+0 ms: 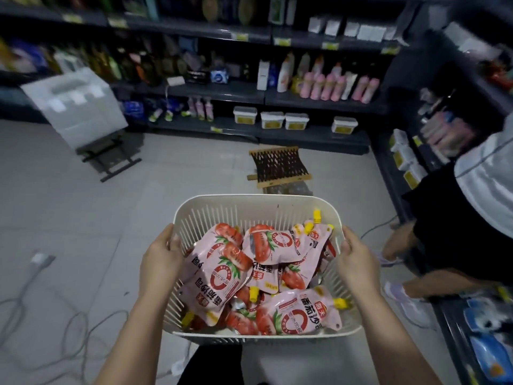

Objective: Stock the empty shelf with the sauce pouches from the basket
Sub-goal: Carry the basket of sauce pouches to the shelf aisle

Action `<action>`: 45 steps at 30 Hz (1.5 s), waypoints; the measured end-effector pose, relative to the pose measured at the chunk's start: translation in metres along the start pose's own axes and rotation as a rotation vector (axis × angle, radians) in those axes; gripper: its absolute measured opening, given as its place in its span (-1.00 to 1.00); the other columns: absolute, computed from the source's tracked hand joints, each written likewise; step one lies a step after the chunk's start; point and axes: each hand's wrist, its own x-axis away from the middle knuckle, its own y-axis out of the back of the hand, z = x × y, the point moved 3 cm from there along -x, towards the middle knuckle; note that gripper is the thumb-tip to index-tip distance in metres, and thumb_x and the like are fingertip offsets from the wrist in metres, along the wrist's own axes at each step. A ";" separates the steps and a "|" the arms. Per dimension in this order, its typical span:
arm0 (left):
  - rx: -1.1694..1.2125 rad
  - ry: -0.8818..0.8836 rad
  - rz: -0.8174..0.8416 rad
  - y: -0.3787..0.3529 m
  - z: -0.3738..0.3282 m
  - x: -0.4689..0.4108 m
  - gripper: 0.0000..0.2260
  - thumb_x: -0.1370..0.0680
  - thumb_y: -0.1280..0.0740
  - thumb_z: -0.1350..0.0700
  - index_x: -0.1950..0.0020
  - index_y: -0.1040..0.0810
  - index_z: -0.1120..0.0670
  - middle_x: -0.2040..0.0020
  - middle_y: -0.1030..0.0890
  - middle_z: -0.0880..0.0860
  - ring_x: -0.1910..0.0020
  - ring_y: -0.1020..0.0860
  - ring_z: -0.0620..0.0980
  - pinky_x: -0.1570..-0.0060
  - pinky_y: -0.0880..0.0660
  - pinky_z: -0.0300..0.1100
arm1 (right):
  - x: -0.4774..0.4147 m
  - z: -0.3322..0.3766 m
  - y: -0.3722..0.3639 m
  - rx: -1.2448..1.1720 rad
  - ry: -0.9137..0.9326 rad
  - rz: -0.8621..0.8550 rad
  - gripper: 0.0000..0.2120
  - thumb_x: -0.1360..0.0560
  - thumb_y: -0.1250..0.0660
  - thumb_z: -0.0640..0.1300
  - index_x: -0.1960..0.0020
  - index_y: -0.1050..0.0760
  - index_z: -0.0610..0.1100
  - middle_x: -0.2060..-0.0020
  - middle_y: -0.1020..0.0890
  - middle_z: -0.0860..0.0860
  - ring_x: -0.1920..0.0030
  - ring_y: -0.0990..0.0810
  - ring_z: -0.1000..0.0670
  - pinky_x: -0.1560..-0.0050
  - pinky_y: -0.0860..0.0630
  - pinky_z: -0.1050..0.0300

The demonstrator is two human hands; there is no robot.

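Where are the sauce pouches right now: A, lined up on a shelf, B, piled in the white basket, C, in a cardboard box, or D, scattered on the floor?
B: the sauce pouches lie heaped in the white basket, whose side rims the left hand and right hand hold.
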 end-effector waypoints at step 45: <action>0.254 0.406 -0.579 0.257 -0.039 -0.702 -0.67 -0.63 -0.12 0.15 -0.39 -0.41 0.09 -0.31 -0.53 0.16 -0.27 -0.48 0.17 -0.17 -0.37 -0.05 | -0.416 0.746 -0.484 0.095 0.540 0.445 -0.62 -0.62 -0.07 -0.20 -0.36 -0.41 0.06 0.13 -0.60 -0.11 0.18 -0.55 -0.10 0.20 -0.49 0.00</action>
